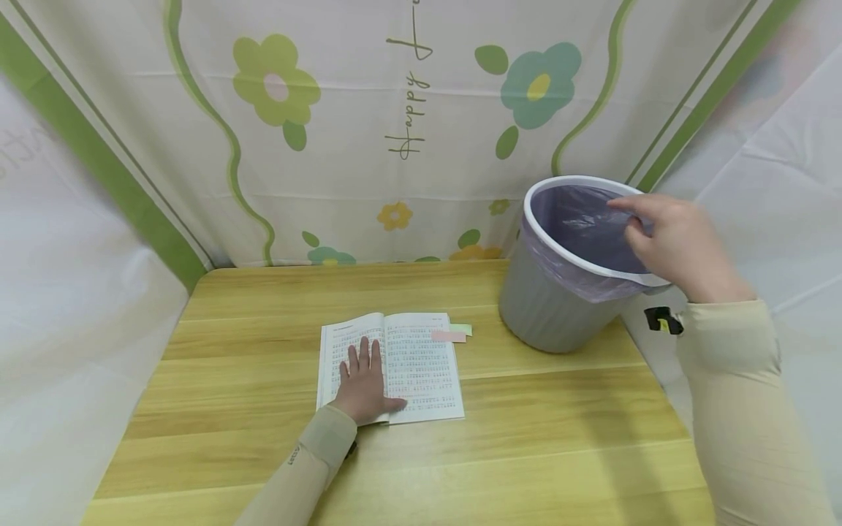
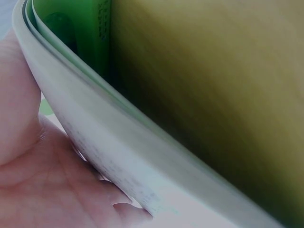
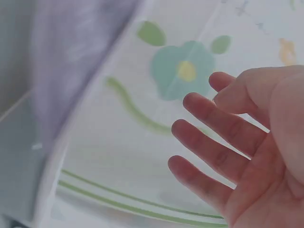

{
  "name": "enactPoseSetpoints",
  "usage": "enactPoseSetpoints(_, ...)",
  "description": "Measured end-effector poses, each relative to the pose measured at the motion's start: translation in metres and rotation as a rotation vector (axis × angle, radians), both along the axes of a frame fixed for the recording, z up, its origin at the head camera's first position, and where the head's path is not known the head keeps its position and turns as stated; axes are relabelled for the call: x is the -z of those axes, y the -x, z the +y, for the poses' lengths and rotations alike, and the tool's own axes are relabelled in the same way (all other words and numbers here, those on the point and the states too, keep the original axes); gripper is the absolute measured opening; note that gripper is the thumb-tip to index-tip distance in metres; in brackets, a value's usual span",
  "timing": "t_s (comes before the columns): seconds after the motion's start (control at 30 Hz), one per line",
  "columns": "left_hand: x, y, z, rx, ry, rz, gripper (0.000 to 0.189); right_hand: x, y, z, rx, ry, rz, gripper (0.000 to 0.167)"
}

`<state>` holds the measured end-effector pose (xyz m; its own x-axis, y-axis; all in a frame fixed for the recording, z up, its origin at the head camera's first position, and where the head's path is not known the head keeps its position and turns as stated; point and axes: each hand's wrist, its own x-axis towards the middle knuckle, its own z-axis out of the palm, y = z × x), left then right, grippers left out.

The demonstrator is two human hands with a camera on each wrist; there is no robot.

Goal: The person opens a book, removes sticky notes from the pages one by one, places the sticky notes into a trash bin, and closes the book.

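Note:
An open book (image 1: 424, 372) with printed pages lies on the wooden table. Across its left page and the centre fold my left hand (image 1: 362, 391) rests with straight, spread fingers. The left wrist view shows the book's curved page edges (image 2: 118, 128) close up beside the palm (image 2: 42, 185). Over the rim of a grey waste bin (image 1: 559, 307), at the right, hovers my right hand (image 1: 687, 248), holding nothing. Its fingers (image 3: 216, 152) are loosely extended in the right wrist view. The bin has a purple liner bag (image 1: 585, 215) inside; its bottom is hidden.
A pink tab (image 1: 449, 336) and a green tab (image 1: 463, 329) stick out from the book's right edge. Behind the wooden table (image 1: 250, 351) hangs a white curtain (image 1: 355, 168) with flower prints. The bin stands near the table's back right corner.

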<state>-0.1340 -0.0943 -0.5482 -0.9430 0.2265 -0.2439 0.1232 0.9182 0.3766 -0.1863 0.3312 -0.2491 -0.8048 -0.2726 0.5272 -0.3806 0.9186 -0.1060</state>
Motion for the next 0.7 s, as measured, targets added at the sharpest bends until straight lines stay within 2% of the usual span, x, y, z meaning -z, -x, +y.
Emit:
enactPoseSetpoints(0.13,0.000,0.000,0.000,0.000,0.000,-0.006,0.133,-0.003,-0.011,-0.012,-0.061,0.011,0.106,0.038)
enactPoseSetpoints(0.3,0.001,0.001,0.000,0.004,0.002,-0.007,0.133,0.001,-0.021,-0.024,-0.153,0.022,0.218,0.038)
enactPoseSetpoints(0.57,0.006,0.003,-0.001,0.007,0.003,-0.010,0.134,0.017,-0.034,-0.044,-0.257,0.098,0.196,0.035)
enactPoseSetpoints(0.7,0.006,0.003,0.000,0.008,0.008,-0.014,0.134,0.030,-0.040,-0.054,-0.301,0.100,0.201,0.034)
